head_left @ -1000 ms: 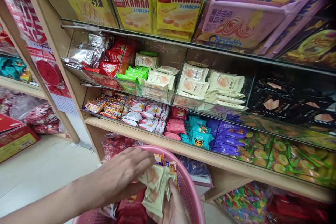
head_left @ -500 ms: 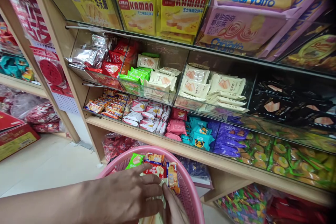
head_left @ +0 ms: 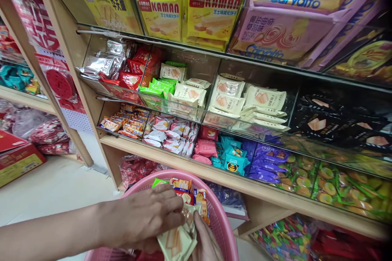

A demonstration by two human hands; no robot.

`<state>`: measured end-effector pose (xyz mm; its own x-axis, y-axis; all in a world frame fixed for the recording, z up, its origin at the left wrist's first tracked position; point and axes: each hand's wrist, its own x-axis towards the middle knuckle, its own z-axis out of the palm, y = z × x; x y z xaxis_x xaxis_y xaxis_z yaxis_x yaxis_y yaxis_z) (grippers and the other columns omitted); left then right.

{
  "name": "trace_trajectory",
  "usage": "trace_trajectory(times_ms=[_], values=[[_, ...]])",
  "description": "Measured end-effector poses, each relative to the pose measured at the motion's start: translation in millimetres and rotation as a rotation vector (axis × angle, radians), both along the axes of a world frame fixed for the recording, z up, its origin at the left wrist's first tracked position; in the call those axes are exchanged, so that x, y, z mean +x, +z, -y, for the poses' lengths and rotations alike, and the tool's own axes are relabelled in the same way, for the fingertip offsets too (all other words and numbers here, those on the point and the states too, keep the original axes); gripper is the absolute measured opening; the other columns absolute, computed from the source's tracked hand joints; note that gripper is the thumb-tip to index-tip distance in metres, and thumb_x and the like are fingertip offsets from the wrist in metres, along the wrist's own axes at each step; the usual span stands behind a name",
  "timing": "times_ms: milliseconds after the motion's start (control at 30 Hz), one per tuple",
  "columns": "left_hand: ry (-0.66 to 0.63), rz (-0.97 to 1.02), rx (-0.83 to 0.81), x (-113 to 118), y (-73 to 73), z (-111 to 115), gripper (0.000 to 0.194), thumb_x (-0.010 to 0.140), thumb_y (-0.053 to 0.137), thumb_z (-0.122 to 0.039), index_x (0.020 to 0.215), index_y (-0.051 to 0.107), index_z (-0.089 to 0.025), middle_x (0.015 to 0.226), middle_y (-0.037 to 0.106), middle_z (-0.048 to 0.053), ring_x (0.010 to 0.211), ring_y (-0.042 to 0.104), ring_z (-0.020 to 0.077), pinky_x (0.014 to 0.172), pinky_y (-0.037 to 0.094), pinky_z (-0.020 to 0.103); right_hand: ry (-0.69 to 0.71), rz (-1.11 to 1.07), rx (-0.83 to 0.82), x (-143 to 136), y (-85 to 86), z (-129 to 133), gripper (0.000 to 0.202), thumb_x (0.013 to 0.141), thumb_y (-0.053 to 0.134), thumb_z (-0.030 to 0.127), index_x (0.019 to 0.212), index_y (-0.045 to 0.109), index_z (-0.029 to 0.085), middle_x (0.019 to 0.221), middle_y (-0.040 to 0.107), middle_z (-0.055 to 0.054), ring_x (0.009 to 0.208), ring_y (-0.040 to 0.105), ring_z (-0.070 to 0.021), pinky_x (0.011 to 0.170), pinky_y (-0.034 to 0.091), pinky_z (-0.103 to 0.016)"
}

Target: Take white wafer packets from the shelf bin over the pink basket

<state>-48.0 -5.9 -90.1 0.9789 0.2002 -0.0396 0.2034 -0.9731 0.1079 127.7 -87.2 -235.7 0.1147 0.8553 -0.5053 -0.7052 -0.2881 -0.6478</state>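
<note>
**A:** Spot any change from half a second back?

**B:** Yep. Left hand [head_left: 147, 218] pulled back toward the near side of the pink basket [head_left: 225, 228], fingers now curled around a bunch of cream wafer packets [head_left: 176, 242]. Earlier: lying flat across the basket's contents, packets nearly all buried under the palm. Now plainly showing, lifted a bit, one with orange wafer art facing up.

**A:** And the right hand?

**B:** Right hand [head_left: 205, 244] low at the bottom edge, thumb up against the same cream packets from the right side. Gripping them too, looks like, though mostly cut off by the frame. About the same spot as before.

**A:** Location of the packets, exactly?

**B:** Between both hands, over the basket's near half, just above the red and orange snack packs [head_left: 192, 195] already lying inside. Green packet [head_left: 159, 181] at the far rim more covered by the knuckles than before.

**A:** Shelves any different?

**B:** Nope. Same yellow KAMAN bags [head_left: 211, 8] up top, same cream wafer packs in the clear bin [head_left: 245, 100] in the middle row. Camera hardly shifted.
</note>
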Motion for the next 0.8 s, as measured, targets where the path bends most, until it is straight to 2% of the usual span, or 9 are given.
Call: trace_trajectory(times_ms=[67, 133, 233, 300, 400, 500, 600, 667, 800], values=[[0.056, 0.023, -0.073, -5, 9.7, -11, 0.035, 0.078, 0.065, -0.025, 0.111, 0.053, -0.018, 0.108, 0.057, 0.008, 0.097, 0.052, 0.0238, 0.084, 0.040, 0.031, 0.086, -0.088, -0.031, -9, 9.9, -5, 0.055, 0.057, 0.079, 0.046, 0.101, 0.065, 0.016, 0.098, 0.072, -0.011, 0.094, 0.067, -0.0305, 0.054, 0.060, -0.032], [0.151, 0.083, -0.142, -10, 22.3, -23, 0.033, 0.080, 0.062, -0.021, 0.110, 0.051, -0.018, 0.107, 0.055, 0.008, 0.097, 0.052, 0.0222, 0.083, 0.041, 0.029, 0.116, -0.147, -0.038, -15, 18.5, -9, 0.066, 0.064, 0.071, 0.056, 0.111, 0.057, 0.012, 0.099, 0.071, -0.015, 0.084, 0.069, -0.0306, 0.043, 0.056, -0.029], [0.317, 0.184, -0.169, -14, 39.7, -38, 0.031, 0.081, 0.061, -0.024, 0.110, 0.050, -0.019, 0.103, 0.053, 0.004, 0.092, 0.053, 0.0190, 0.078, 0.041, 0.026, 0.085, -0.200, -0.028, -16, 25.5, -11, 0.072, 0.063, 0.073, 0.053, 0.117, 0.049, 0.012, 0.105, 0.070, -0.015, 0.086, 0.069, -0.0293, 0.043, 0.056, -0.027], [0.362, 0.210, -0.140, -13, 44.2, -40, 0.029, 0.082, 0.061, -0.028, 0.108, 0.051, -0.019, 0.101, 0.053, 0.004, 0.091, 0.054, 0.0186, 0.076, 0.041, 0.026, 0.079, -0.204, -0.024, -15, 26.3, -11, 0.072, 0.066, 0.072, 0.051, 0.120, 0.046, 0.011, 0.106, 0.069, -0.015, 0.086, 0.069, -0.0289, 0.046, 0.057, -0.028], [0.329, 0.179, -0.115, -5, 34.9, -33, 0.027, 0.081, 0.062, -0.030, 0.103, 0.052, -0.019, 0.100, 0.054, 0.005, 0.090, 0.055, 0.0196, 0.075, 0.042, 0.027, 0.090, -0.201, -0.014, -15, 26.1, -11, 0.068, 0.068, 0.070, 0.050, 0.119, 0.046, 0.011, 0.105, 0.069, -0.015, 0.086, 0.069, -0.0275, 0.048, 0.057, -0.028], [0.268, 0.117, -0.095, 7, 13.4, -21, 0.031, 0.077, 0.067, -0.030, 0.102, 0.053, -0.018, 0.100, 0.057, 0.006, 0.089, 0.056, 0.0215, 0.074, 0.042, 0.029, 0.097, -0.208, 0.036, -16, 28.2, -9, 0.067, 0.068, 0.070, 0.052, 0.117, 0.048, 0.012, 0.101, 0.071, -0.013, 0.085, 0.069, -0.0249, 0.052, 0.058, -0.027], [0.225, 0.079, -0.040, 20, -4.9, -14, 0.036, 0.074, 0.070, -0.035, 0.101, 0.053, -0.017, 0.100, 0.058, 0.007, 0.089, 0.057, 0.0238, 0.074, 0.043, 0.032, 0.126, -0.217, 0.084, -13, 32.4, -6, 0.070, 0.074, 0.059, 0.061, 0.120, 0.046, 0.010, 0.101, 0.070, -0.015, 0.083, 0.069, -0.0222, 0.056, 0.058, -0.027], [0.202, 0.072, -0.008, 30, -11.0, -12, 0.037, 0.077, 0.065, -0.043, 0.099, 0.053, -0.016, 0.099, 0.059, 0.008, 0.088, 0.056, 0.0242, 0.073, 0.044, 0.033, 0.131, -0.217, 0.108, -8, 34.9, -4, 0.070, 0.078, 0.051, 0.063, 0.124, 0.043, 0.011, 0.103, 0.069, -0.017, 0.082, 0.069, -0.0213, 0.058, 0.058, -0.029], [0.207, 0.092, 0.042, 48, -13.7, -6, 0.039, 0.082, 0.057, -0.049, 0.100, 0.054, -0.015, 0.103, 0.059, 0.009, 0.092, 0.056, 0.0245, 0.076, 0.044, 0.034, 0.050, -0.184, 0.164, 3, 37.6, 1, 0.063, 0.077, 0.056, 0.059, 0.125, 0.044, 0.019, 0.109, 0.069, -0.013, 0.082, 0.068, -0.0212, 0.063, 0.058, -0.033]])
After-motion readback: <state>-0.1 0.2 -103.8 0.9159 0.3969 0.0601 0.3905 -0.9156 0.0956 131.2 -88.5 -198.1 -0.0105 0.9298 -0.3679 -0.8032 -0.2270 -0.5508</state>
